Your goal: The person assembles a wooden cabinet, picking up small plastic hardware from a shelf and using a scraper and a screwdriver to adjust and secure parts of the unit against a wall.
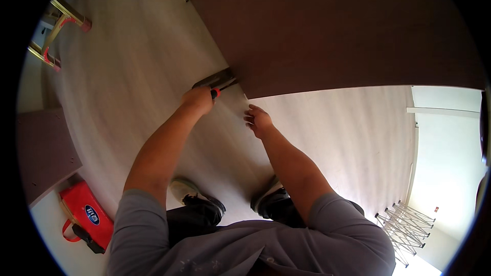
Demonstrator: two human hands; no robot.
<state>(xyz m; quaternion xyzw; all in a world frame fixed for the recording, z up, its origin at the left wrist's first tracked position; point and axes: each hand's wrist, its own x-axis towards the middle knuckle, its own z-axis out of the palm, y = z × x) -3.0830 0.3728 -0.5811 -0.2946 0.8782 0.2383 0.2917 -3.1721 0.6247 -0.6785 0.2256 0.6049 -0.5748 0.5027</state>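
Observation:
A large dark brown panel (332,30) spreads across the upper right, with one corner pointing toward me. My left hand (198,100) is closed around a red-and-black handle, apparently a screwdriver (217,93), whose thin dark shaft reaches the panel's left edge. Beside that hand, a dark flat piece (212,78) also meets this edge; whether the hand holds it too, I cannot tell. Just below the panel's near corner is my right hand (259,121), its fingers apart and partly bent. One fingertip is close to the corner; contact is unclear.
Wood-look floor (128,71) surrounds my shoes (197,194). A gold-coloured ladder (66,15) with red feet stands at the far left. Below it are a brown board (46,151) and a red bag (88,212). A folding metal frame (406,227) is at the lower right, near a white wall.

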